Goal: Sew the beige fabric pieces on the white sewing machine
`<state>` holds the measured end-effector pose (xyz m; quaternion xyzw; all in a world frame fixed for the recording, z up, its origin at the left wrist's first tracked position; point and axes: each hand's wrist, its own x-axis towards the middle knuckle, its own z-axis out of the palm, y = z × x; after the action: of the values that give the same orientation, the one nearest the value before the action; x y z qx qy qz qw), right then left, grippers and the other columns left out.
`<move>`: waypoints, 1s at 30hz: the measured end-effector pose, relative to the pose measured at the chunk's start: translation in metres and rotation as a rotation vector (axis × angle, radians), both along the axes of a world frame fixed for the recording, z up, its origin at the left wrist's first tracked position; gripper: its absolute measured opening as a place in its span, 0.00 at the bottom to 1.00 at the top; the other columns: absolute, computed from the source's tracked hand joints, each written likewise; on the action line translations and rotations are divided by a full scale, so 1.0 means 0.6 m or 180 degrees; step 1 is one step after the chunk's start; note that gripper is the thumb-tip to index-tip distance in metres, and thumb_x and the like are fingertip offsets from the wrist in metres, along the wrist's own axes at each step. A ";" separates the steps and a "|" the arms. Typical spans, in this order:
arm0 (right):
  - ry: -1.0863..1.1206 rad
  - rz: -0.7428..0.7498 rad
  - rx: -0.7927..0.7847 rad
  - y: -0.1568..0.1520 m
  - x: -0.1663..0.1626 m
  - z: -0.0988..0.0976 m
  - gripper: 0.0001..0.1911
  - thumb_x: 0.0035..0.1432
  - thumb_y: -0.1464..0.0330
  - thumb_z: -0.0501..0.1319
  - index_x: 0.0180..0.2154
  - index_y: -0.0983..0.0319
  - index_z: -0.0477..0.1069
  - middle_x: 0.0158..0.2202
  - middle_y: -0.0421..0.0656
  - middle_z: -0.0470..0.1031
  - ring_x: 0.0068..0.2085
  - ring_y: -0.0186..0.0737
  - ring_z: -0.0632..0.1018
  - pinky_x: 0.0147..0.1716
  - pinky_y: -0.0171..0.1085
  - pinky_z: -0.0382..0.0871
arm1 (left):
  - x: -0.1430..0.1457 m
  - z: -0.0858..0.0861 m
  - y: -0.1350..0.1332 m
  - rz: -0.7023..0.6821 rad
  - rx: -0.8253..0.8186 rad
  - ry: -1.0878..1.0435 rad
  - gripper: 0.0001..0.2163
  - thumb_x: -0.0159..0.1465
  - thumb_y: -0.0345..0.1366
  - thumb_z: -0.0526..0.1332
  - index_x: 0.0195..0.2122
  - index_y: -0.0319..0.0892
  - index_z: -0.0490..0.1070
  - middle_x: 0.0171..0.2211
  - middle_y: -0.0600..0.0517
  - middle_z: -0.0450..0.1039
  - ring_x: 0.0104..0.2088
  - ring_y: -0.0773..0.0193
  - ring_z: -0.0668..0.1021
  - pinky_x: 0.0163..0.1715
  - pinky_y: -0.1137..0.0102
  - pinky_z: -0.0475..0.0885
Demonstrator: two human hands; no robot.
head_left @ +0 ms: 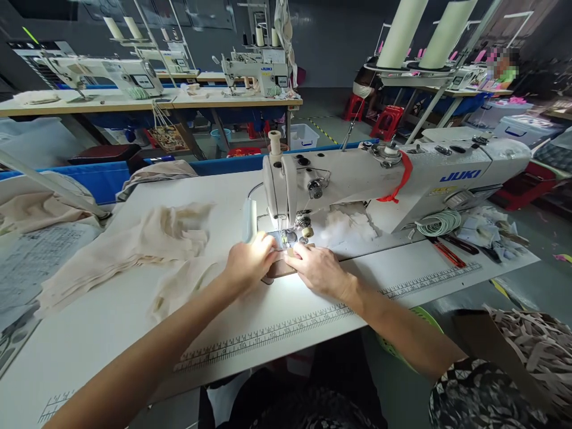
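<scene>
My left hand is closed, its fingers pressed together just left of the needle area of a white sewing machine. My right hand is closed in a pinch on the near right side of the presser foot. A small beige piece of fabric shows at the right fingertips, under the machine's bright lamp. What the left fingers grip is hidden. Below both hands lies a brownish plate set in the table. Beige fabric pieces lie in a loose stack left of my left hand.
A printed ruler runs along the table's front edge. Orange-handled snips, a coiled pale cord and scraps lie at right. Written paper lies at left. A box of fabric strips stands lower right. Other machines stand behind.
</scene>
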<state>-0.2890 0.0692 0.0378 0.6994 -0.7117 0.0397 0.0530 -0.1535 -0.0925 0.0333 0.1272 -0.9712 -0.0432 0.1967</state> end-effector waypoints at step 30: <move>-0.0207 -0.0638 -0.0508 0.000 -0.043 0.000 0.16 0.64 0.76 0.52 0.44 0.62 0.77 0.44 0.48 0.75 0.34 0.39 0.73 0.31 0.37 0.61 | 0.002 -0.041 0.028 -0.0799 -0.0779 0.0296 0.12 0.68 0.28 0.52 0.44 0.35 0.75 0.43 0.38 0.74 0.40 0.50 0.74 0.40 0.58 0.80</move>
<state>-0.3150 0.0690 0.0377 0.6166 -0.7740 0.1133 0.0890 -0.1525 -0.0758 0.0090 -0.0220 -0.9673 0.0453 0.2484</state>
